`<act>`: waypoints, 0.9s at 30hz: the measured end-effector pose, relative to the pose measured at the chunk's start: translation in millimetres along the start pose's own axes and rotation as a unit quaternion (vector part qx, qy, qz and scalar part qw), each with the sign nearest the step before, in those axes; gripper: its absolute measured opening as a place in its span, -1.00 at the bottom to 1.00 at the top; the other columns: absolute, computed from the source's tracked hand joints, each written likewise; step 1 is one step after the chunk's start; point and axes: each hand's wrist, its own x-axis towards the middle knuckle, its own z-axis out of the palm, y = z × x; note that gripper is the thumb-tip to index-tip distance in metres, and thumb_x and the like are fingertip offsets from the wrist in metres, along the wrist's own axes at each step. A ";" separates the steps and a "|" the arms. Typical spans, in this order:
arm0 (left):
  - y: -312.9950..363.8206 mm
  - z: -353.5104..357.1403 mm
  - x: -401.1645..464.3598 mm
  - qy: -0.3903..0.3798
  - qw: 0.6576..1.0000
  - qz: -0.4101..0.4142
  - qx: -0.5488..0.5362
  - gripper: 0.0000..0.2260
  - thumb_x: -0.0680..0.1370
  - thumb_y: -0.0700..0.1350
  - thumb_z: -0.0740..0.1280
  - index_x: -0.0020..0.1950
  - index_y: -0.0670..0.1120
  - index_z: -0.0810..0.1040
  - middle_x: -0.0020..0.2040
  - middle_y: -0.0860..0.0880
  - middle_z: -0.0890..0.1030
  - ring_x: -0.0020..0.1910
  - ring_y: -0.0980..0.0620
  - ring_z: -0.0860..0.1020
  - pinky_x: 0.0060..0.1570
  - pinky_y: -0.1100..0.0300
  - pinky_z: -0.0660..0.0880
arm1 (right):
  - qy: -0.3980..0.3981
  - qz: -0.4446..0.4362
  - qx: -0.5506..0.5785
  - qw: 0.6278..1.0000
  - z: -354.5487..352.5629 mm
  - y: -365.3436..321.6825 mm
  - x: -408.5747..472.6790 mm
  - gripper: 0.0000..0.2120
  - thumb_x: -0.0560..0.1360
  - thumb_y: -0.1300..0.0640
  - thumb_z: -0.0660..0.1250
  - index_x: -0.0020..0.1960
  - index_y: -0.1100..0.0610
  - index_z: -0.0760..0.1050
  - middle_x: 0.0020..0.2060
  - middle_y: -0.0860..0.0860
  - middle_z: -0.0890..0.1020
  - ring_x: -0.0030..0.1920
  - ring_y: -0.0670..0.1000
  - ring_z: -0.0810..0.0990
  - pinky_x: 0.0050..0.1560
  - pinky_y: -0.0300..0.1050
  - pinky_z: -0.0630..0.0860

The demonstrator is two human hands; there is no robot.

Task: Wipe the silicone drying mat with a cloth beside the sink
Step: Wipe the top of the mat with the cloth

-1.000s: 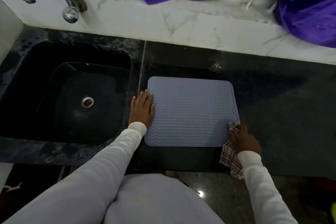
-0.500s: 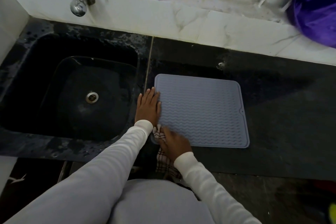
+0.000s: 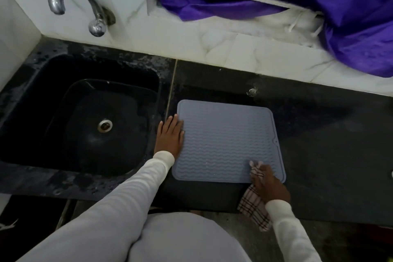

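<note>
Grey-blue silicone drying mat (image 3: 225, 140), squarish w/ rounded corners, wavy ridges and a raised rim, lies flat on the black counter just right of the sink. Red-and-white checked cloth (image 3: 254, 204) is bunched at the mat's near right corner, rest trailing off over the counter's front edge.

Ribbed matt mat (image 3: 227, 138), checked cloth (image 3: 254, 206)

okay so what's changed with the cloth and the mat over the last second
The right hand swept the checked cloth along the mat's near edge, from the right corner to the left and back toward the right. The left hand stayed flat on the mat's left edge; the mat stayed where it was.
</note>
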 end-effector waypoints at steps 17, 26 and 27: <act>1.0 -8.7 -3.7 -0.040 0.999 -0.008 -0.008 -0.47 0.62 0.13 -0.15 0.59 0.05 0.06 0.58 0.07 -0.03 0.58 0.03 -0.01 0.51 0.08 -0.23 | 0.032 0.000 0.103 0.994 -30.0 20.8 14.8 -0.58 0.54 -0.11 0.29 0.37 -0.08 0.39 0.24 0.08 0.57 0.19 0.19 0.55 0.18 -0.05 0.44; 1.3 -36.3 8.5 -0.060 0.998 0.000 -0.012 -0.52 0.66 -0.07 0.12 0.58 0.01 0.13 0.59 0.03 0.16 0.55 0.02 0.14 0.51 0.08 0.01 | -0.014 -0.208 0.124 0.970 -9.3 -132.8 53.5 -0.66 0.56 -0.17 0.19 0.30 -0.25 0.22 0.05 -0.03 0.61 0.00 0.09 0.63 0.02 -0.03 0.55; 1.8 -40.5 11.8 -0.059 0.998 0.002 -0.010 -0.53 0.65 -0.06 0.12 0.57 0.00 0.15 0.57 0.02 0.20 0.52 0.00 0.18 0.49 0.08 0.06 | -0.006 -0.227 0.109 0.968 -7.3 -150.5 59.9 -0.71 0.57 -0.16 0.17 0.28 -0.25 0.25 0.04 -0.03 0.62 -0.01 0.09 0.63 0.00 -0.02 0.56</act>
